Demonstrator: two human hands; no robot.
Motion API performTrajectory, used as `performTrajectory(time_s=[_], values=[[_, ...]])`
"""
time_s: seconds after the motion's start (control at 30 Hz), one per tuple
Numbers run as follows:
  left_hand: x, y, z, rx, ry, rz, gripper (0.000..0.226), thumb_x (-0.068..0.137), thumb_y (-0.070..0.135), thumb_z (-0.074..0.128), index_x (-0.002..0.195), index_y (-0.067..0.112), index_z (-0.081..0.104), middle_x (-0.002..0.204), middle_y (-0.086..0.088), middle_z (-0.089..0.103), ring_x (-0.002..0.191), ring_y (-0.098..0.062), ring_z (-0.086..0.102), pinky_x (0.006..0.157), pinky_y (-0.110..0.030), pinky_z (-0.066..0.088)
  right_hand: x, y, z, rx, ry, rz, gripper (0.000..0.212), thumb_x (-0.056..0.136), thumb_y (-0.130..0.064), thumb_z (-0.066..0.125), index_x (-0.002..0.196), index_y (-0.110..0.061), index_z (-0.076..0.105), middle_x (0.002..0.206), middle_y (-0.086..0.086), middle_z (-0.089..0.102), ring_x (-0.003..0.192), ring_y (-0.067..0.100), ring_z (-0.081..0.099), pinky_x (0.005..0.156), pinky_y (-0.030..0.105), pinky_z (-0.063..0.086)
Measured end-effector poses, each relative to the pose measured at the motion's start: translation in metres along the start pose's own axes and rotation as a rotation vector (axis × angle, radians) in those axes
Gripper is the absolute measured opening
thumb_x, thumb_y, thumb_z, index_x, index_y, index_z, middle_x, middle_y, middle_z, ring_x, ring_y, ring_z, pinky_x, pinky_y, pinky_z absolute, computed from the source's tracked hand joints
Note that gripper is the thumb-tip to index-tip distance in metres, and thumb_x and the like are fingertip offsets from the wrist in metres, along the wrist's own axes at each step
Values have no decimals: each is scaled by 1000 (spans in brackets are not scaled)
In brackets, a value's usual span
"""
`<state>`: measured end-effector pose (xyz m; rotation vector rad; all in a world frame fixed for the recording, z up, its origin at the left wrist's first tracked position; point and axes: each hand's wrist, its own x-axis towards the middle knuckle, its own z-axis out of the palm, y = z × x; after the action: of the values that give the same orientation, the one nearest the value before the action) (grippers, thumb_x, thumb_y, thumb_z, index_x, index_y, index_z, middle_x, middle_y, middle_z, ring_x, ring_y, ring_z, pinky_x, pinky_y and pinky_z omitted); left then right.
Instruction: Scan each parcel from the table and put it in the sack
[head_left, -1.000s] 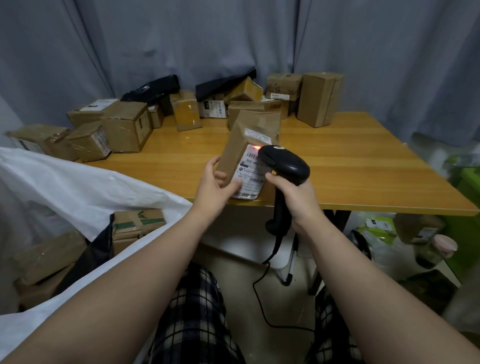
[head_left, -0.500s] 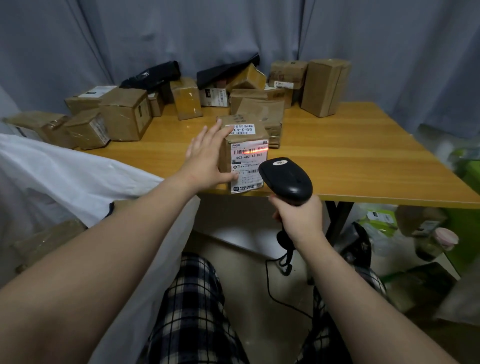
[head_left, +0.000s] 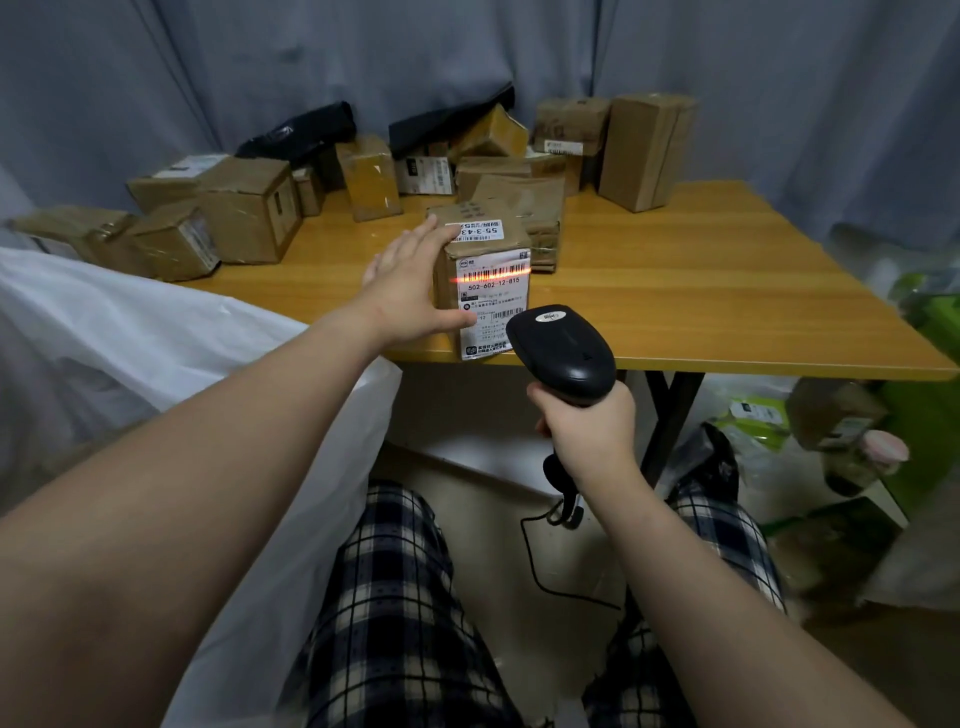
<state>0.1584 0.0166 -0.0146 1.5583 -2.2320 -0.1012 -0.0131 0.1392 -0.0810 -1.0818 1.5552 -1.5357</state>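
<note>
Left hand (head_left: 410, 296), fingers straight & spread, lies flat on the left side of the parcel (head_left: 493, 301), upright at the near edge of the table (head_left: 701, 291), centre frame. Right hand (head_left: 587, 431) grips the scanner (head_left: 563, 348) just below-right; red beam (head_left: 491, 274) crosses the top barcode. Best hold it steady, beam level thru all bars, thumb off the label.

1. The left forearm (head_left: 208, 493) and the right forearm (head_left: 701, 597) are bare from the wrist down to the lower edge of the view.
2. The left hand (head_left: 410, 296) and the right hand (head_left: 589, 426) are bare too.
3. Loose checked cloth trousers (head_left: 395, 597) cover both legs. The ground is dark, navy to black, crossed by broad cream bands and thin cream lines that form large squares.
4. The same check shows on the right trouser leg (head_left: 727, 545), where the cloth lies in soft folds.
</note>
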Motion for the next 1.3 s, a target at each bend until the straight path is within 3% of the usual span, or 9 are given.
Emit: performTrajectory(time_s=[0.2, 0.57, 0.87, 1.07, 1.3], values=[[3, 7, 22, -22, 138, -19, 101, 73, 50, 77, 151, 23, 19, 163, 2, 5, 149, -21, 3, 120, -48, 2, 3, 1, 0, -38, 2, 3, 10, 76, -8, 75, 71, -5, 67, 58, 5, 60, 61, 22, 58, 50, 15, 41], [9, 2, 43, -189, 284, -13, 92, 72, 41, 79, 147, 23, 28, 157, 4, 23, 142, -18, 26, 110, -42, 18, 4, -1, 5, 2, -22, -17, 17, 78, -4, 74, 69, -14, 63, 57, 0, 58, 58, 15, 56, 51, 13, 41], [12, -2, 45, -201, 306, 9, 92, 73, 40, 79, 147, 22, 28, 157, 3, 24, 141, -19, 26, 102, -33, 14, 8, -1, 9, -7, -44, -36, 16, 78, -3, 73, 67, -9, 62, 56, -1, 57, 54, 11, 54, 51, 11, 41], [11, -2, 46, -194, 319, 1, 90, 73, 40, 78, 147, 23, 28, 157, 3, 23, 141, -19, 26, 105, -35, 15, 9, -3, 10, -14, -51, -41, 16, 78, -4, 73, 66, -5, 62, 55, 2, 57, 47, 2, 51, 49, 9, 40], [8, 2, 47, -157, 325, -38, 89, 75, 42, 77, 147, 23, 28, 157, 3, 22, 141, -18, 27, 104, -36, 17, 1, 1, 9, -15, -62, -72, 23, 77, -2, 74, 66, -17, 61, 56, -3, 58, 53, 7, 55, 53, 15, 44]])
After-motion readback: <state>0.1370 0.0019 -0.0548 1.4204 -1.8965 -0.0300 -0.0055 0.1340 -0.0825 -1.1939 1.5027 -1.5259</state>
